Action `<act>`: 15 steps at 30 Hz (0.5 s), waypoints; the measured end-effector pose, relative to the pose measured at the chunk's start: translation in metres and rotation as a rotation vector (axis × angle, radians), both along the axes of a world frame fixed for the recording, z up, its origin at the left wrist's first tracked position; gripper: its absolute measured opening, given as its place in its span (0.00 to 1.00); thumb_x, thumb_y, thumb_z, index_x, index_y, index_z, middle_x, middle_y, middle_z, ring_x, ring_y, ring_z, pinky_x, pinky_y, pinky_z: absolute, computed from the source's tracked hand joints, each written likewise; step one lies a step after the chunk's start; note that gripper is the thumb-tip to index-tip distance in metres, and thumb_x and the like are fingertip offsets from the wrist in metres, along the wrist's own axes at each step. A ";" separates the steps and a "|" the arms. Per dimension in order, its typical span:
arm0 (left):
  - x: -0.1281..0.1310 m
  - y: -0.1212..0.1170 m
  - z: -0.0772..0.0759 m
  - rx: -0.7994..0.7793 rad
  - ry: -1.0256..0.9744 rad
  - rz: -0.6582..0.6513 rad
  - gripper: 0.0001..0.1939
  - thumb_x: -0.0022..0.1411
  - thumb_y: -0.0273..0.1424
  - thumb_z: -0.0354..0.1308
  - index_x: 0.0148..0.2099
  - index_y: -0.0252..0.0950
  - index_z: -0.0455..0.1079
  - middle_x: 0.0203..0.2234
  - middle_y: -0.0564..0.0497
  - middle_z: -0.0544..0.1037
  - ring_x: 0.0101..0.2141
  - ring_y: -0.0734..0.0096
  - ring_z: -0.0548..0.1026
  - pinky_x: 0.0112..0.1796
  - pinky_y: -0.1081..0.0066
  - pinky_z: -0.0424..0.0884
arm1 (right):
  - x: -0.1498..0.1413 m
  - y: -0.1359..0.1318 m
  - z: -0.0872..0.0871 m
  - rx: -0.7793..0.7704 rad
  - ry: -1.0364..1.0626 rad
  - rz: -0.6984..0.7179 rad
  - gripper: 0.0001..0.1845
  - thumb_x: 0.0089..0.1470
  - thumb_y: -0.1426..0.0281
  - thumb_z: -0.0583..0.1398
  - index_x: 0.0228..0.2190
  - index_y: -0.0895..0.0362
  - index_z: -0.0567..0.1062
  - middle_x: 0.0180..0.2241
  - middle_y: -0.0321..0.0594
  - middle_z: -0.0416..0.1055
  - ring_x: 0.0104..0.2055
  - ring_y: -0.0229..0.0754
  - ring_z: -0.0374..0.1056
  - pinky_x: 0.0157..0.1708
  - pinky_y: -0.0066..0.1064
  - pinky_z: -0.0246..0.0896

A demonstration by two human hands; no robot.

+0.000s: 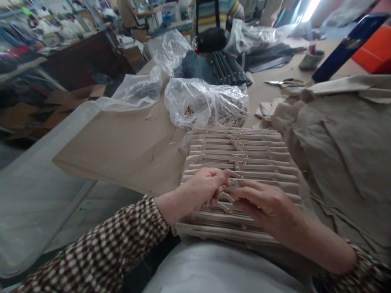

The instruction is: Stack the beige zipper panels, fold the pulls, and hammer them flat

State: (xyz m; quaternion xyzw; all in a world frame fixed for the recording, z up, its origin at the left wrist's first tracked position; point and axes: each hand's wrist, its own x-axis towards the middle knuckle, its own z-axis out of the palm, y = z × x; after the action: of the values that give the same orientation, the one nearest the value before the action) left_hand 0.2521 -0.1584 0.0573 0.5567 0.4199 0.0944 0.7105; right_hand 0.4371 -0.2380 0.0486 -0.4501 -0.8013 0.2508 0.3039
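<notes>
In front of me lies an overlapping row of beige zippered fabric pieces (275, 160), with gold-coloured sliders and narrow beige pull strips along their middle. My left hand (209, 185) is closed over the row, thumb and finger pinching what looks like a beige zipper pull (233, 174). Close by on the right, my right hand (265, 201) has its fingers bent and drawn together over the same zippers. Whatever may be between those fingertips is hidden. Several other pulls, some slanting, hang from sliders above and below my hands.
Beyond the row sits a clear plastic bag (207, 101) of small beige pieces. Dark zippered pieces (214, 67) lie farther back. Beige fabric (345, 142) is heaped at right, near snips (285, 83), a cup (311, 60) and a blue upright object (348, 47). A person (220, 16) stands across the table.
</notes>
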 end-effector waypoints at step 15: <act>0.018 -0.018 0.001 -0.365 -0.164 0.217 0.18 0.64 0.45 0.55 0.33 0.34 0.65 0.19 0.58 0.65 0.15 0.83 0.61 0.15 0.83 0.53 | -0.008 0.005 0.007 0.014 0.182 -0.038 0.08 0.63 0.77 0.55 0.40 0.56 0.73 0.34 0.35 0.76 0.34 0.32 0.71 0.35 0.21 0.66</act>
State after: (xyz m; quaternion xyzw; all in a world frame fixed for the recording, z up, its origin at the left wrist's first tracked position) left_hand 0.2698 -0.1760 0.0582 0.3610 0.4284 0.1377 0.8168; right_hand 0.4295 -0.2332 0.0553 -0.4385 -0.7633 0.2791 0.3836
